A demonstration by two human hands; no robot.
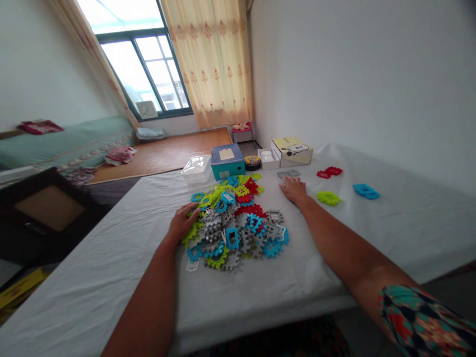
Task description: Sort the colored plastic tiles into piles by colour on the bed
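Note:
A large heap of toothed plastic building plates (232,239) in blue, lime green, red and grey lies in the middle of the table. My left hand (183,222) rests against the heap's left edge, fingers stretched out and apart. To the right of the heap, my right hand (294,189) lies low over the tablecloth with its fingers spread. Just beyond its fingertips are flat grey plates (289,173); whether the fingers touch them is unclear. Farther right lie red plates (329,172), lime green plates (328,198) and blue plates (366,191) in separate groups.
Behind the heap stand a clear plastic container (197,168), a blue box (227,162), a round tin (252,162), a small white box (268,158) and a yellow-and-white box (292,151). A white cloth (126,258) covers the table. A wall borders the right side.

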